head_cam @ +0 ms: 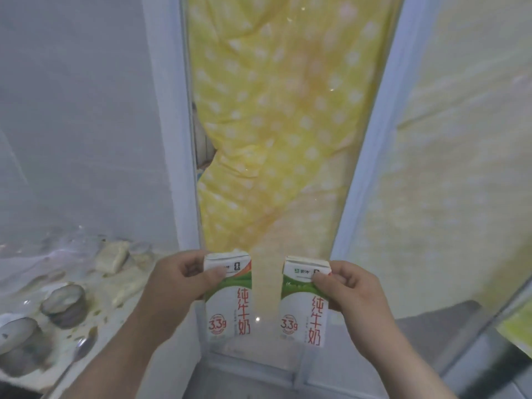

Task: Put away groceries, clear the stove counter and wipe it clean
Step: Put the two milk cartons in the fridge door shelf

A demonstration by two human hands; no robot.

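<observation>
Left hand point(178, 279) and right hand point(352, 292) each grasp a milk carton, upright before a yellow dotted curtain point(276, 125).
Thumb and fingers pinch the tops of the left carton point(230, 306) and the right carton point(305, 312) — side by side, apart, curtain showing between. Left of them, a soiled counter point(115, 283) carries two bowls point(64, 305) and a spoon point(83, 348).

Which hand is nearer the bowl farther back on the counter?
Left. The left hand, gripping a milk carton, is to the right of the bowl; the right hand holds the other carton farther right.
</observation>
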